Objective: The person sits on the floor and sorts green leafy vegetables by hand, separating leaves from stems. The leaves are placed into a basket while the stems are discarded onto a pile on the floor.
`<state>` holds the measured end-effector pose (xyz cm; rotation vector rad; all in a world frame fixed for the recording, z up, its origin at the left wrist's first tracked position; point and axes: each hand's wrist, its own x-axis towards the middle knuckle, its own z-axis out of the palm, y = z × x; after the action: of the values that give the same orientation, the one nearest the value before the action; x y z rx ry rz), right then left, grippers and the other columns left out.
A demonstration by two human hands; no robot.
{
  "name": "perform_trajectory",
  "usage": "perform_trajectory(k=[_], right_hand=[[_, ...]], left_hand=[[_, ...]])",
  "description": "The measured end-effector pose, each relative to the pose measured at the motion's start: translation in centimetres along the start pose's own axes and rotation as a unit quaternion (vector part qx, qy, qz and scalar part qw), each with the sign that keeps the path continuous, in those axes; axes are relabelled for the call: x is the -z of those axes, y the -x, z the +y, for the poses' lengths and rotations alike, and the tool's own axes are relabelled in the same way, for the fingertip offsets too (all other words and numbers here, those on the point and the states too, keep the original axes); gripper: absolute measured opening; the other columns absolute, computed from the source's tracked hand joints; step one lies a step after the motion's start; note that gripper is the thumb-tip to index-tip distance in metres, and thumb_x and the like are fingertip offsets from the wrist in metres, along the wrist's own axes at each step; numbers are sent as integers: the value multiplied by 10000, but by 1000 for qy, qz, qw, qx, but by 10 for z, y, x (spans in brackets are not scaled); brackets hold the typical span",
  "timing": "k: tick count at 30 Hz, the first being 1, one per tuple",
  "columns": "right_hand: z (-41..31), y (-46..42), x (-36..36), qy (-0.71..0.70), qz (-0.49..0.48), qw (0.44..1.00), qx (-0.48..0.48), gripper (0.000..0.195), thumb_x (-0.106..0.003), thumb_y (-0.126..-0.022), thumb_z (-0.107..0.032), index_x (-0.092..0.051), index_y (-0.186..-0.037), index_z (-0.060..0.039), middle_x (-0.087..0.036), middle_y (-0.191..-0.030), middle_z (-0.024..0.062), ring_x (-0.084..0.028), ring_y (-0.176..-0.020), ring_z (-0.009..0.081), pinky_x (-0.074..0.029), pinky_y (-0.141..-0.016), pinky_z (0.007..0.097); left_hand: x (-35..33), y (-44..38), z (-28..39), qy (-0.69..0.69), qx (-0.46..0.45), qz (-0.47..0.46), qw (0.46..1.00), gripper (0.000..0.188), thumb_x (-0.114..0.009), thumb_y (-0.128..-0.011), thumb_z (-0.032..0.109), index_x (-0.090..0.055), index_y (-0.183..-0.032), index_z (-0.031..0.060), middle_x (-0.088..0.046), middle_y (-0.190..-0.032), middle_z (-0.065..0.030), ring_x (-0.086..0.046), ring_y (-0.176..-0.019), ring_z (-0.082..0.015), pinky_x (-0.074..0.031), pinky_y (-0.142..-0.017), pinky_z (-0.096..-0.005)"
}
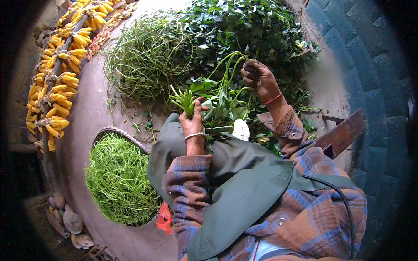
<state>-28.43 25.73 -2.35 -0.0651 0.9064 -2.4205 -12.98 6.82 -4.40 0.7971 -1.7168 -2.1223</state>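
My left hand (192, 119), with a pale bangle at its wrist, is closed around a bunch of cut green stems (184, 100) above my apron-covered knee. Raised to the right of it, my right hand (258, 76) pinches the ends of several long green leaf stalks (230, 65) between thumb and fingers. Those stalks arch down to broad green leaves (225, 101) between my hands. Behind lie a heap of dark leafy vines (235, 26) and, to its left, a tangle of bare vines (150, 58). A basket (122, 131) at my left is heaped with green stems (120, 179).
Yellow corn cobs (60, 98) hang in bundles around a pole at the far left. A red plastic bag (164, 218) lies beside the basket. A wooden bench (341, 133) is at my right. Gourd-like objects (72, 220) lie at the lower left. A white shoe (241, 130) shows below the leaves.
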Motion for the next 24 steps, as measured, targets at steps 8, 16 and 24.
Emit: perform_trajectory(k=[8, 16, 24], right_hand=[[35, 19, -19, 51, 0, 996, -70, 101, -538, -891, -159, -586, -880, -71, -580, -758, 1, -525, -629, 109, -428, -552, 252], [65, 32, -41, 86, -29, 985, -147, 99, -568, -885, -196, -589, -923, -107, -593, -782, -25, -543, -660, 73, -451, -565, 218], [69, 32, -40, 95, -66, 981, -156, 95, -569, -887, -189, -567, -911, -97, -559, -738, -36, -439, -540, 46, -353, -480, 171]], left_hand=[[-7, 1, 4, 18, -41, -76, 996, 253, -559, -899, 211, -634, -1077, 48, -667, -991, -27, -399, -534, -1, -345, -497, -161], [-6, -3, -8, 14, -40, -15, 999, 207, -606, -870, 185, -660, -1026, 60, -660, -888, 13, -454, -523, -22, -376, -486, -182], [-7, -3, -9, -6, -3, -74, 997, 182, -623, -852, 192, -660, -966, 55, -549, -640, 52, -458, -521, -36, -371, -476, -206]])
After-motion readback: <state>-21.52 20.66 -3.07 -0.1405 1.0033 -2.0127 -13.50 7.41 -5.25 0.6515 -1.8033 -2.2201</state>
